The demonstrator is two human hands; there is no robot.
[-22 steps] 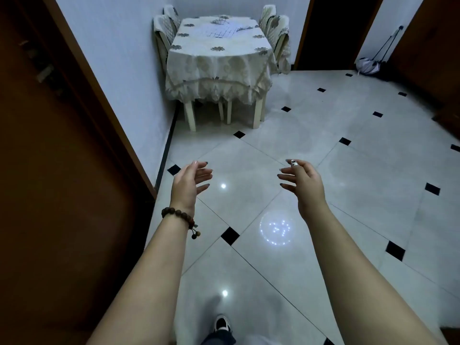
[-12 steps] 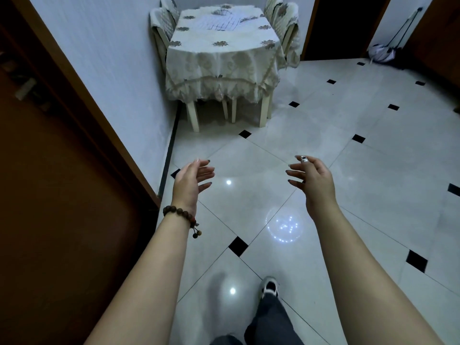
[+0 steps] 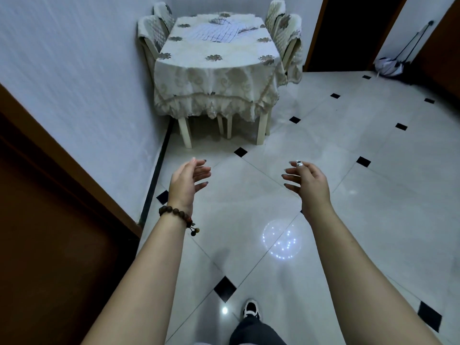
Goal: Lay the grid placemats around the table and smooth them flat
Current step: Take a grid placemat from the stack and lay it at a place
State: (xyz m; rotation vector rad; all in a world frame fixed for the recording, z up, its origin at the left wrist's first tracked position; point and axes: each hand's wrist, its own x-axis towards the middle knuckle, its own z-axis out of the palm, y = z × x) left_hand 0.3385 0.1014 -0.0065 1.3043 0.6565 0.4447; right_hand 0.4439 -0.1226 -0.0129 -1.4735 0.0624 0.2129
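Hovering over the glossy tiled floor (image 3: pixel 373 195), the left hand (image 3: pixel 185 181) and the right hand (image 3: pixel 310 185) are both empty. Their palms are turned toward each other, with the fingers loosely spread and slightly bent, and the two are well apart. A dark bead bracelet (image 3: pixel 178 215) circles the left wrist.

The grid placemats (image 3: pixel 214 31) lie as a pale checked patch on the far half of the surface (image 3: pixel 216 63), which stands against the wall (image 3: pixel 74 83) ahead. A cream flowered tablecloth (image 3: pixel 214 90) drapes it and hangs down over the legs. How many mats make up that patch cannot be told, and its far edge looks rumpled. Covered chairs (image 3: pixel 150 33) stand at both sides of the surface, and the hands are well short of it.

One sneaker (image 3: pixel 251 310) and a dark trouser leg (image 3: pixel 254 332) show at the bottom edge. A brown door (image 3: pixel 49 245) fills the left.
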